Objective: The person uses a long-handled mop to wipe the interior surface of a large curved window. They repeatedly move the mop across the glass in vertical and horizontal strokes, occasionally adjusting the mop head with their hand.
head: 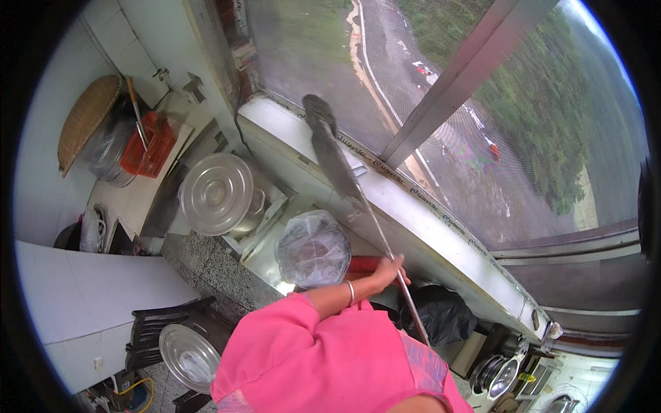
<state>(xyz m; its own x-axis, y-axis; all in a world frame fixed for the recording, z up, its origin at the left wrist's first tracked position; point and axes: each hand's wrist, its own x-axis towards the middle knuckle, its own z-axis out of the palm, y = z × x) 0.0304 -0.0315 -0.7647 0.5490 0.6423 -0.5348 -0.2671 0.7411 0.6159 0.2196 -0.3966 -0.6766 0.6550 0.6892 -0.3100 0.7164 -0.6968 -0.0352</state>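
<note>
My left hand (390, 272), with a silver bangle on the wrist, grips the metal pole (379, 227) of a long-handled duster or flat mop. Its grey fabric head (330, 147) extends up over the white window sill (377, 193), close to the screened window (320, 62). The pole slants back past my pink top toward the lower right. My right hand is out of view. Below the sill, near my left forearm, stands a round container covered with clear plastic (314, 250). A red object (364, 264) is partly hidden behind my hand.
A lidded metal pot (217, 193) stands on the left. Further left, a red plastic basket (150, 144) and a woven bamboo tray (88, 124) rest on a counter. A black plastic bag (439, 315) sits right of the pole; metal pans (496, 374) lie lower right.
</note>
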